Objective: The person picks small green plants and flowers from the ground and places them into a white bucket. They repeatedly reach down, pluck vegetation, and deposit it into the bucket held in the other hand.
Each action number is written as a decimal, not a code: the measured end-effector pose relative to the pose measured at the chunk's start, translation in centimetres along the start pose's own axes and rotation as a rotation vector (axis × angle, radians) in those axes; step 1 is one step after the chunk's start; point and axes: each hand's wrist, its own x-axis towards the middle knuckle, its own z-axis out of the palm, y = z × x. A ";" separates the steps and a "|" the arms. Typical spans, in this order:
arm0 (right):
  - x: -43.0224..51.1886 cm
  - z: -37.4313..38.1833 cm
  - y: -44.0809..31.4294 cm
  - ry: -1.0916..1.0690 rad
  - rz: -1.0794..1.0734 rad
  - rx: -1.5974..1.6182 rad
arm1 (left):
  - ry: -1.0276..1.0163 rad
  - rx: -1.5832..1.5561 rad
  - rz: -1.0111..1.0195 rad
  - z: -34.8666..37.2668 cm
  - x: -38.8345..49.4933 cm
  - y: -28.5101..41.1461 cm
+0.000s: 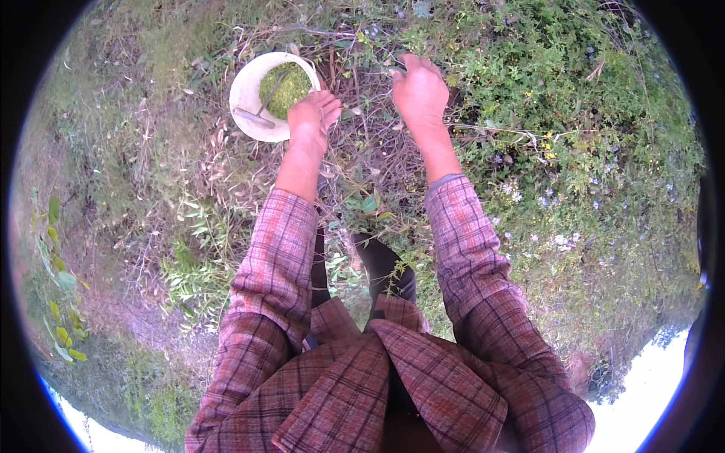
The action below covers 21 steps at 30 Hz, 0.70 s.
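A white plastic bucket tilts at the upper left, with small yellow-green plant bits inside. A tool with a pale handle and a thin dark shaft lies in it. My left hand is at the bucket's right rim, its fingers curled around the edge. To the right, my right hand reaches into thin stems, fingers bent downward; a bit of green shows at its fingertips, but whether it is gripped I cannot tell.
Dry twigs and brown stems tangle between my hands. Dense green plants with small yellow and pale purple flowers grow on the right. Dry leaves and leafy shoots are on the left. My dark-clad legs stand below.
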 end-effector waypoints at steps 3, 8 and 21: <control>2.3 1.5 0.7 -0.193 -0.008 -0.066 | 0.197 0.238 0.219 -1.6 0.7 0.4; 4.1 2.2 0.7 -0.390 0.192 0.092 | 0.149 0.315 0.257 -1.9 0.9 0.4; 1.3 1.3 0.7 -0.180 0.293 0.376 | 0.010 0.677 0.373 6.1 7.5 2.0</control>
